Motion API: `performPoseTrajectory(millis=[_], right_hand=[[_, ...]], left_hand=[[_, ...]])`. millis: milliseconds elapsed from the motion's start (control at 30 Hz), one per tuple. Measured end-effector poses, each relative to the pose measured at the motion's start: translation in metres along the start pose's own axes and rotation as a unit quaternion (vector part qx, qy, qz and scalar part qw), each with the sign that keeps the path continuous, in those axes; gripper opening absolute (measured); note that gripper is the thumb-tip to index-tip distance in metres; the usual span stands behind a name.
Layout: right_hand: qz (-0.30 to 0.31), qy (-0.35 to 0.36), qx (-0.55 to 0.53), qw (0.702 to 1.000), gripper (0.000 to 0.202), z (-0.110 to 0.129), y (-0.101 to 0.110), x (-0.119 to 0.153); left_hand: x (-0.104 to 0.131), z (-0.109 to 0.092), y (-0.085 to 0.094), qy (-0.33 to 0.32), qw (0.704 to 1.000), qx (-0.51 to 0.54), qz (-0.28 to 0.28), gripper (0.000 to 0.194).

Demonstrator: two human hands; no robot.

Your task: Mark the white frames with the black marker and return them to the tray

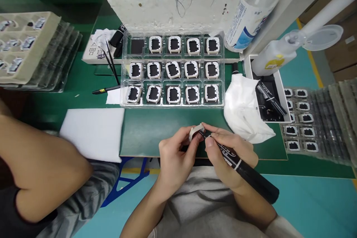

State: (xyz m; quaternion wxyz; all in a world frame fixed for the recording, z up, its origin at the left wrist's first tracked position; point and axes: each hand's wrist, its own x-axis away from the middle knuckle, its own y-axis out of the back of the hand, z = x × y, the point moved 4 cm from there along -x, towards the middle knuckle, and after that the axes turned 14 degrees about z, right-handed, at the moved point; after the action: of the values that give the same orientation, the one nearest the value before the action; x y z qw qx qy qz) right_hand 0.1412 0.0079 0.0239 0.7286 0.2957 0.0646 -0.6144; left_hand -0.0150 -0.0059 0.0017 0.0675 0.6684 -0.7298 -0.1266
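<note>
Between the fingertips of my left hand (178, 152) is a small whitish watch case (196, 131), held on edge near the table's front. My right hand (230, 152) grips a black marker pen (245, 173), whose tip meets or nearly meets the case; the fingers partly hide the contact. Just beyond my hands lies a clear plastic tray (173, 105) of similar white cases with dark centres. Its back-left compartment (137, 47) has no case in it. A crumpled white cloth (244, 108) rests to the right of my right hand.
Tweezers (111, 65) and a thin black pen (106, 89) lie left of the tray, above a white foam sheet (92, 134). Stacked trays (52, 59) stand far left. Right are bottles (247, 18), a white box (283, 98) with markers, and more trays (320, 119). A co-worker's arm (41, 163) is at left.
</note>
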Motion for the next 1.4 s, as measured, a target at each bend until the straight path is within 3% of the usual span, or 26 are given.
performPoseTrajectory(millis=[233,467,667,933,1100,1400], right_hand=[[0.004,0.084,0.06,0.995,0.03,0.011,-0.003,-0.004],[0.002,0.044,0.031,0.999,0.025,0.007,-0.002,-0.005],[0.012,0.094,0.036,0.995,0.028,0.008,-0.002,-0.006],[0.002,0.055,0.009,0.998,0.03,0.006,0.0,-0.006],[0.021,0.074,0.02,0.997,0.031,0.007,-0.001,-0.008],[-0.007,0.06,0.016,0.998,0.03,0.006,-0.002,-0.006]], left_hand=[[0.005,-0.003,-0.001,-0.028,0.997,-0.066,-0.015,0.009],[0.003,-0.004,0.002,-0.033,0.998,-0.045,-0.037,0.005],[0.004,-0.006,0.002,-0.017,0.997,-0.063,-0.027,0.007],[0.005,-0.006,0.0,-0.021,0.998,-0.047,-0.045,0.006],[0.004,-0.008,0.003,-0.002,0.998,-0.06,-0.03,0.006],[0.001,-0.007,0.004,0.021,0.999,-0.002,-0.026,0.005]])
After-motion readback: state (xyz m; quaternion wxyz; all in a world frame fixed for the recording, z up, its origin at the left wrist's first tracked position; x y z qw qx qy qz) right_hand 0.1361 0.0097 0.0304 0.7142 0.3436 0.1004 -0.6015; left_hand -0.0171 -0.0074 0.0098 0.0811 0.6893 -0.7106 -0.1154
